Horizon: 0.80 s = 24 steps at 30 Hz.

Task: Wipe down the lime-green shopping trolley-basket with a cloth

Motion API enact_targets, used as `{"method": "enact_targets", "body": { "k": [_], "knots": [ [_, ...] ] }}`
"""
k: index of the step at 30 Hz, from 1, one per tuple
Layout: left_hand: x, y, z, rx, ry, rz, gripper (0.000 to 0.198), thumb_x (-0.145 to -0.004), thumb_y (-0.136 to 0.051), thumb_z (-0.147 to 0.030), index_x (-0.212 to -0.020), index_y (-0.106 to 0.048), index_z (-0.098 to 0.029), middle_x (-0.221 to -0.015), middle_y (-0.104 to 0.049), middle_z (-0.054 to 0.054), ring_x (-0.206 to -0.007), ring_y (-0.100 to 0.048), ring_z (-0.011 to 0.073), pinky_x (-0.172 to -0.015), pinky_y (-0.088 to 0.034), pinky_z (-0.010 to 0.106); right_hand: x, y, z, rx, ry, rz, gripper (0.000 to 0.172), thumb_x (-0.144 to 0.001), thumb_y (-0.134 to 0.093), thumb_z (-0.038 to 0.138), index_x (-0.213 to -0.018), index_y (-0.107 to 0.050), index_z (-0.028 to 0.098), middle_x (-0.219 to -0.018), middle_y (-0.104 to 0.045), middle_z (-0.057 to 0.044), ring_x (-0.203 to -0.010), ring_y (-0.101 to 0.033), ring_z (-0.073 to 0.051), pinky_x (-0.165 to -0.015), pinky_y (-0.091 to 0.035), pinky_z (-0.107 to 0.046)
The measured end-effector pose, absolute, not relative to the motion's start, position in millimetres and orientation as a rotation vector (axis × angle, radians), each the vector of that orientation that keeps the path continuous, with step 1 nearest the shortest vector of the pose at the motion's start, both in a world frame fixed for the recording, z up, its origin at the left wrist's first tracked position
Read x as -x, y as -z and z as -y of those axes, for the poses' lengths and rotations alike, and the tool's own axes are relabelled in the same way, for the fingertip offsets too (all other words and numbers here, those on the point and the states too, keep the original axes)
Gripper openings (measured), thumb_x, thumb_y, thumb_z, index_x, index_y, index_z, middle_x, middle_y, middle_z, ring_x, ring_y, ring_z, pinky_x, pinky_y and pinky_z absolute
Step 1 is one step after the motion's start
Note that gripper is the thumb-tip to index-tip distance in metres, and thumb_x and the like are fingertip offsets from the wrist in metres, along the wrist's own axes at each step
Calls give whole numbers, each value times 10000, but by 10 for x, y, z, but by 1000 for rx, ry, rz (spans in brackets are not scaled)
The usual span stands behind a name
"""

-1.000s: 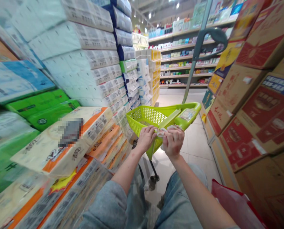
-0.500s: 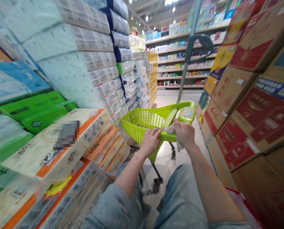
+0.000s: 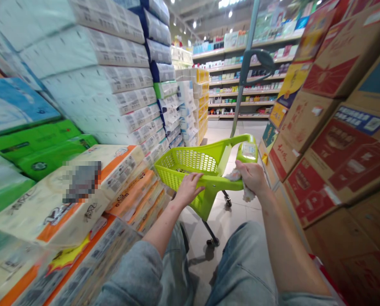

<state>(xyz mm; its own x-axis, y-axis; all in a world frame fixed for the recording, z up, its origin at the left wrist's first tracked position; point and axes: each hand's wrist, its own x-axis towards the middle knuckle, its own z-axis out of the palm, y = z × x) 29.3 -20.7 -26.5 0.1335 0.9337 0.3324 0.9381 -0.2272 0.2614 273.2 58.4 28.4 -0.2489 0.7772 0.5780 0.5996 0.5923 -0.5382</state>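
A green plastic cart basket on a grey wheeled frame stands in front of me. My left hand rests on the basket's near rim, fingers apart and laid over the edge. At the right end of that rim my right hand is closed around a pale cloth, part of which hangs below the fist and part of which lies on the green edge. Just above this hand is a green panel with a clear cover. From the far side of the cart rises a grey pole with a hooked handle.
Stacked tissue packs line the left side, with an orange-striped pack near me. Red and brown cartons are piled along the right. Stocked shelves cross the far end, beyond a pale tiled floor.
My left hand has slid left along the rim, away from my right hand, and its fingers have spread. My right hand has moved slightly right with the cloth. The view has shifted slightly.
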Motion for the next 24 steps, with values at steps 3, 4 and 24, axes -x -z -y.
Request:
{"method": "enact_targets", "body": {
  "k": [3, 4, 24],
  "knots": [
    [-409, 269, 200, 2287, 632, 1927, 467, -868, -508, -407, -1286, -444, -210, -1234, -510, 95, -1163, -455, 233, -1035, -342, 412, -2796, -243, -622, 1100, -257, 1925, 607, -896, -300, 546, -413, -421, 199, -420, -466, -1, -442, -438, -112, -480, -280, -238],
    [-444, 267, 202, 2272, 615, 1925, 462, -872, -497, -413, -1286, -446, -214, -1228, -512, 94, -1155, -458, 233, -1031, -343, 412, -2811, -219, -625, 1101, -236, 1907, 605, -902, -291, 542, -429, -445, 197, -442, -489, -8, -460, -456, -117, -492, -298, -238],
    [-594, 301, 275, 2203, 515, 1924, 542, -867, -492, -334, -1378, -364, -210, -1250, -486, 106, -1131, -437, 242, -1028, -341, 417, -2143, 492, -34, 1180, 553, 1599, 300, -899, -441, 260, -1151, -602, 233, -1136, -576, -99, -1174, -423, -268, -1033, -203, -501]
  ]
}}
